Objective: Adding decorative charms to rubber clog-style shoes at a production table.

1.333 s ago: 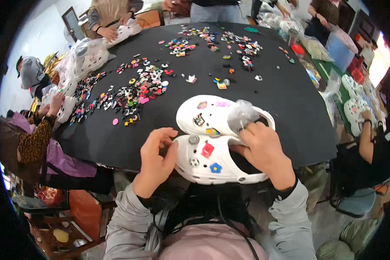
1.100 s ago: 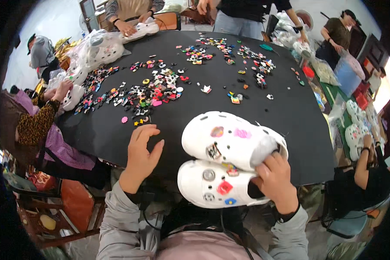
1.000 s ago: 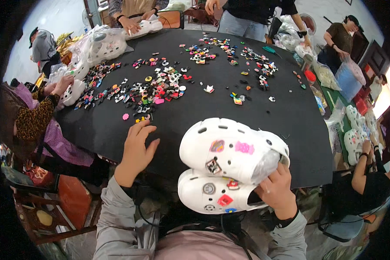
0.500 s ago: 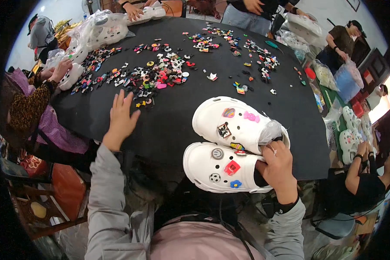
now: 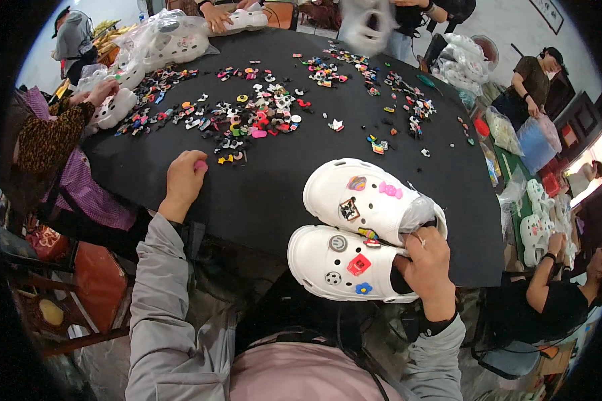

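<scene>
Close in front of me, my right hand (image 5: 427,269) grips a pair of white clogs by their heel openings, toes pointing left. The far clog (image 5: 328,190) carries several charms, among them a pink candy shape and a rainbow-coloured one. On the near clog (image 5: 309,260) are a grey smiley, a red square, a football and a blue flower. Clear plastic (image 5: 418,214) bulges from the far clog's opening. My left hand (image 5: 182,180) is closed near the table's front edge, with a small pink charm (image 5: 201,165) showing at its fingertips.
Loose charms (image 5: 261,113) lie in heaps across the black table (image 5: 261,194). Bagged clogs (image 5: 167,43) stand at the far left, where a person's hands (image 5: 100,93) work on another clog. Other people work at the far side and right. A chair (image 5: 100,287) is at my left.
My left hand has gone from spread fingers to closed, with a pink charm now visible in it. The clogs stay in my right hand. Across the table a person has lifted a bagged item.
</scene>
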`<state>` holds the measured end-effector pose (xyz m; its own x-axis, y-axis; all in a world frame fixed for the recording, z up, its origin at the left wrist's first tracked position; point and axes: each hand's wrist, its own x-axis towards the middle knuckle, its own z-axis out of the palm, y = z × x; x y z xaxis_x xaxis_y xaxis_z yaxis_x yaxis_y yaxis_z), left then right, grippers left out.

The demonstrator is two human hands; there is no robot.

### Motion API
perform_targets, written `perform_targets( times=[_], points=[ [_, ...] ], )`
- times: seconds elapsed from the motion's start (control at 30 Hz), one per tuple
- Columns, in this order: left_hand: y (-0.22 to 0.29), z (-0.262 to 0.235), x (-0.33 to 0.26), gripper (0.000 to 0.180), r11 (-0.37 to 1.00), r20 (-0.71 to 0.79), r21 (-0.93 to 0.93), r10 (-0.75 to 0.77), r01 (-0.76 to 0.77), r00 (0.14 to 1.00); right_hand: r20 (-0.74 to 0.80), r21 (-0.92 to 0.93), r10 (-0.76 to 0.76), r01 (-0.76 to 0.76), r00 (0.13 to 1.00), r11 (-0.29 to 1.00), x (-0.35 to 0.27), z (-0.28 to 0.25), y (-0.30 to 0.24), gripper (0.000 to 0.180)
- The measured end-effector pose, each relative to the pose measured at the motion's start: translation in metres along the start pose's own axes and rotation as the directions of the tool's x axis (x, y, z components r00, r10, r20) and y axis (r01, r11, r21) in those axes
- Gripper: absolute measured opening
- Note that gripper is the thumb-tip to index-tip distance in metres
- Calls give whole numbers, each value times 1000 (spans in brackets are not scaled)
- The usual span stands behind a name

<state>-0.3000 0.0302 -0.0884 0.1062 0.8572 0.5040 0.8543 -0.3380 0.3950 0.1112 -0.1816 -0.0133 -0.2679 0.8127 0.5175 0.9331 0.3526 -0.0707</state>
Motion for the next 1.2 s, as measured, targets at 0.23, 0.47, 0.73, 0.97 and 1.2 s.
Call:
perform_targets(
  times=[0.23, 0.47, 0.73, 0.97, 1.2],
  points=[
    [-11, -1, -1, 17, 883, 96, -391, -241, 259, 966, 1, -6, -11, 11, 1000, 1000, 2, 1, -3, 38],
    [-16, -8, 6, 18, 931, 75, -285, -217, 229, 973, 7, -17, -8, 8, 1000, 1000, 2, 0, -2, 40],
    [-5, 11, 22, 17, 945, -23, -298, -148, 135, 989, 14, -27, 4, -4, 1000, 1000, 3, 3, -2, 40],
    [30, 16, 41, 24, 988, 289, -150, 20, 24, 957, 46, -23, 25, -24, 999, 999, 2, 4, 1, 38],
    [13, 11, 34, 24, 970, 339, -190, -78, 150, 938, 28, 0, 20, -20, 999, 1000, 5, 3, 0, 38]
  ],
)
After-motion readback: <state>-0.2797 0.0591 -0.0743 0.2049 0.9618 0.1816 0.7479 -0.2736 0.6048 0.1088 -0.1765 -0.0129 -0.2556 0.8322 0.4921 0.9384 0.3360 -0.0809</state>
